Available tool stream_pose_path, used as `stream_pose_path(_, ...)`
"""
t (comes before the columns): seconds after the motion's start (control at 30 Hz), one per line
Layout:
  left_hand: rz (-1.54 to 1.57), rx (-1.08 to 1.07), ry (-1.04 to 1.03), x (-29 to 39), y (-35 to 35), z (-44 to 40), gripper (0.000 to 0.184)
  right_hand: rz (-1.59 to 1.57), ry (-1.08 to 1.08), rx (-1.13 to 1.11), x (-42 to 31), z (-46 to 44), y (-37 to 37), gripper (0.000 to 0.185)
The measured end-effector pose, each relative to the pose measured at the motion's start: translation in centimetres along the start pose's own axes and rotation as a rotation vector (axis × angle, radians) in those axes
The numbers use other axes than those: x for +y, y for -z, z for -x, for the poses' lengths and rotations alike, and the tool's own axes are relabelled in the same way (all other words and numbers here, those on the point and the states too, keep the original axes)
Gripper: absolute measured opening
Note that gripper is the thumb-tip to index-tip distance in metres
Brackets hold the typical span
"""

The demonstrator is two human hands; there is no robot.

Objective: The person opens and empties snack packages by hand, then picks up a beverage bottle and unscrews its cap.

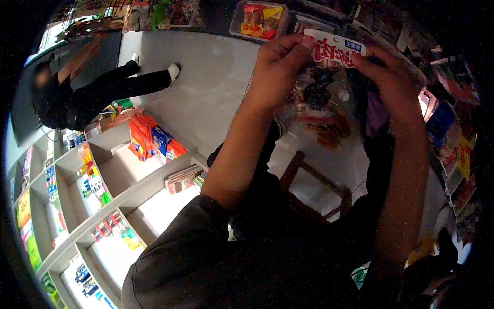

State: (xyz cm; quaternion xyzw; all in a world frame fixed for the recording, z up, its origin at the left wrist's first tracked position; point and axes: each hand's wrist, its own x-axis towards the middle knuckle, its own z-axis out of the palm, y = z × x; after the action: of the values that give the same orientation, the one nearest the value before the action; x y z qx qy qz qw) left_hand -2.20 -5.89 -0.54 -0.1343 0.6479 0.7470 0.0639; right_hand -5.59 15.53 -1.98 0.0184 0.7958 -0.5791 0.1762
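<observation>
In the head view, a clear snack packet (325,85) with a white header card (334,50) hangs upright in front of me. Red and blue lettering is printed on the card. My left hand (284,64) pinches the card's left end between thumb and fingers. At its right end, my right hand (387,72) is closed on the card. Dark pieces show through the clear plastic, with brownish ones lower down. Its lower edge is hard to separate from the floor behind.
A wooden stool (319,180) stands below my hands. To the left is a compartment shelf (110,206) with small boxes and orange-and-blue bags (152,138). A bin (232,23) of red and yellow packets lies ahead. Packets (458,154) line the right. Another person (72,100) stands far left.
</observation>
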Motion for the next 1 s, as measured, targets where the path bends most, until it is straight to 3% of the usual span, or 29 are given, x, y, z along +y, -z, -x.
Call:
stream_pose_path(0.1, -0.278, 0.045, 0.008, 0.8, 0.8, 0.3, 0.025, -0.024, -0.076, -0.059, -0.7, 0.2, -0.1, 0.041)
stream_pose_path(0.2, -0.269, 0.070, -0.062, -0.4, 2.0, -0.2, 0.020, -0.073, -0.034, -0.094, 0.4, -0.2, -1.0, 0.043)
stream_pose_path(0.33, -0.618, 0.037, -0.178, -0.8, 3.1, -0.8, 0.022, 0.242, -0.003, -0.100, -1.1, 0.7, -3.0, 0.044)
stream_pose_path(0.43, -0.797, -0.008, -0.277, -1.5, 4.6, -0.9, 0.026, 0.162, -0.011, -0.175, -1.7, 2.1, -4.9, 0.044)
stream_pose_path(0.47, -0.725, 0.016, -0.238, -2.6, 5.6, -1.1, 0.029, 0.165, 0.064, -0.169, -0.6, 2.0, -5.7, 0.041)
stream_pose_path(0.57, -0.838, 0.022, -0.403, -1.1, 4.6, -0.1, 0.027, 0.199, -0.007, -0.253, -1.8, 2.6, -6.3, 0.038)
stream_pose_path(0.67, -1.112, -0.181, -0.564, -1.1, 6.2, -0.2, 0.022, 0.256, -0.025, -0.278, -1.0, 2.9, -7.2, 0.035)
stream_pose_path(0.77, -1.099, -0.276, -0.466, -1.6, 7.1, -0.3, 0.015, 0.306, 0.120, -0.207, 0.4, 3.5, -7.9, 0.031)
stream_pose_path(1.0, -1.343, -0.299, -0.337, -2.3, 9.3, 0.0, 0.014, 0.630, 0.081, -0.450, -0.1, 4.1, -6.7, 0.025)
